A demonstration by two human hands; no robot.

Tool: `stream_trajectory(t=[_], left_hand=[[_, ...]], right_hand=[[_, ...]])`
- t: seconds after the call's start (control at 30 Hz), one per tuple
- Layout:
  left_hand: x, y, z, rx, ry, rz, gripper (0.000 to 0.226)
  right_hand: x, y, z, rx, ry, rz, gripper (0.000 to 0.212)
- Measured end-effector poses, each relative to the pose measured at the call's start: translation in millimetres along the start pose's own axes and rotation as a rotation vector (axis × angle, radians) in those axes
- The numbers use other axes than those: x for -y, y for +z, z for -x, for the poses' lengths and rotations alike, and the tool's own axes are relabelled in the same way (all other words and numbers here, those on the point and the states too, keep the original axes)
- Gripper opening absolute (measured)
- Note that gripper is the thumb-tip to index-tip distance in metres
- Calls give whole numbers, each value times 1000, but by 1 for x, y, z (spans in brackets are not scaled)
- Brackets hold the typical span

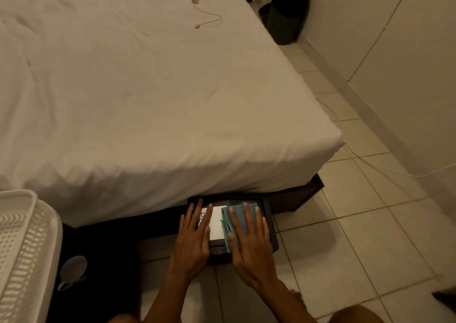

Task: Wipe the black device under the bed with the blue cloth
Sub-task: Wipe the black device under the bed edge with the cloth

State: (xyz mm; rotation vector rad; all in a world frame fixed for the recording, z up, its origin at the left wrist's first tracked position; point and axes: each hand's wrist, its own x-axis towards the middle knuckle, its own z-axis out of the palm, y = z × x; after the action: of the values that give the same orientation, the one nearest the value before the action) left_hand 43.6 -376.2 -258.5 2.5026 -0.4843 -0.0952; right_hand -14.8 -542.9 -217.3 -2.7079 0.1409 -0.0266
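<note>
The black device (pixel 269 226) is a flat box with a white panel on top, lying on the floor and half tucked under the bed's edge. A folded blue cloth (pixel 238 215) lies on its right half. My right hand (pixel 249 246) rests flat on the cloth, fingers spread, pressing it onto the device. My left hand (pixel 195 238) lies flat on the device's left half, fingers spread over the white panel, holding nothing.
The bed (pixel 148 88) with a white sheet fills the view above the device. A white plastic basket (pixel 22 248) stands at the left. A black bin (pixel 286 14) stands at the far wall. A white cable (pixel 385 167) runs across the tiled floor on the right.
</note>
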Motion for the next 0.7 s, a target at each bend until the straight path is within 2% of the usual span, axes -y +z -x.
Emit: stream_trajectory(t=[0.17,0.33,0.57,0.7], left_hand=[[-8,5,0,-35,-63,97,55],[-7,7,0,-60,-63,19,56],[-8,9,-1,-97,-111,71,54],[-8,11,-1,-111,-127,86,55]], right_hand=[[-8,3,-16,-29,-11,-9,55],[-11,5,-20,-35,-38,2,60],[-17,2,-15,31,-115,27,56],[-9,1,-10,16,-101,43,56]])
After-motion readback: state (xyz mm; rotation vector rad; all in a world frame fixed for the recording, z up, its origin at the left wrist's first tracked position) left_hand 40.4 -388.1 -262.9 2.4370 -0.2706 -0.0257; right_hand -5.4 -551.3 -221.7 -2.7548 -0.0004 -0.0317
